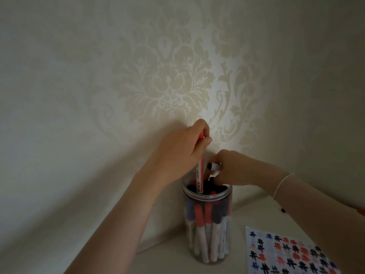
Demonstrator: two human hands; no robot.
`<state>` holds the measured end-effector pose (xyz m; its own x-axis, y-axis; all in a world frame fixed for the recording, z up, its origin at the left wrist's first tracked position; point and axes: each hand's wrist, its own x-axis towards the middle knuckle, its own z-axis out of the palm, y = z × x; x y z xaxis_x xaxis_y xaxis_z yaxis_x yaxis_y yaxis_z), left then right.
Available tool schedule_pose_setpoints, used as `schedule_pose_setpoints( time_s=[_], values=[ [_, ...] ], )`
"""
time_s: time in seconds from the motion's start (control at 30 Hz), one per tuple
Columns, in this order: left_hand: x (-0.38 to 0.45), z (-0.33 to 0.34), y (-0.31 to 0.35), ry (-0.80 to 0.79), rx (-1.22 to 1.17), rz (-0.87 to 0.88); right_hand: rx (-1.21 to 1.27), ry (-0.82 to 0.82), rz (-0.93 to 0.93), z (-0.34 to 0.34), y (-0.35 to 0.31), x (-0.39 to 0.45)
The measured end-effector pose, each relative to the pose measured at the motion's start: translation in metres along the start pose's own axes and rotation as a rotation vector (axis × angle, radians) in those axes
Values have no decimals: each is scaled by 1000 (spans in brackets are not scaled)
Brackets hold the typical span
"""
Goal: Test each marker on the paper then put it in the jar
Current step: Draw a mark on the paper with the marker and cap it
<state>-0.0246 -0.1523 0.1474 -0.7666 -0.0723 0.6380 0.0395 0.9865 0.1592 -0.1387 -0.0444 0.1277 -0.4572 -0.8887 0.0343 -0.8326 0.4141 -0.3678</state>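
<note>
Many markers already stand in the clear plastic jar (207, 224) and the white paper sheet (286, 254) is full of marks. Left hand (177, 153) fingers grip a red-capped white marker (199, 173) entering the jar; right hand (233, 169) pinches a black-capped marker (214, 166) above the rim.

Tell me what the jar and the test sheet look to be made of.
Jar: clear and glossy, likely plastic or glass; the markers show through its wall. Test sheet: thin, flat and matte, probably paper, carrying red, blue and black ink marks.

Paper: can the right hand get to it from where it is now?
Probably yes. The right hand is pinching a black-capped marker over the jar; the paper lies just below its forearm, nothing between.
</note>
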Motion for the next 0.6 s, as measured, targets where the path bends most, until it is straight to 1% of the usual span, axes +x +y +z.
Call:
schedule_pose_setpoints(
  time_s=[0.03, 0.1, 0.17, 0.27, 0.33, 0.43, 0.5, 0.6],
  values=[
    [-1, -2, 1, -28, -21, -6, -15, -19, -8, 0, 0, 1],
    [-1, -7, 1, -68, -57, -17, 33, -63, -19, 0, 0, 0],
    [-1, -9, 1, -40, -72, 1, 86, -60, -38, 0, -1, -1],
    [-5, -8, -1, 142, -5, 105, 86, -32, -69, 2, -1, -9],
    [-9, -7, -1, 282, 51, 185, 19, -36, -84, 3, -2, -17],
    [-13, -4, -2, 439, 25, 293, -84, -11, -97, 6, -9, -29],
    [-13, 0, -3, 502, -30, 369, -79, -12, -122, 8, -13, -36],
    [-16, 1, -3, 534, -93, 426, -34, -35, -147, 12, -20, -42]
  ],
)
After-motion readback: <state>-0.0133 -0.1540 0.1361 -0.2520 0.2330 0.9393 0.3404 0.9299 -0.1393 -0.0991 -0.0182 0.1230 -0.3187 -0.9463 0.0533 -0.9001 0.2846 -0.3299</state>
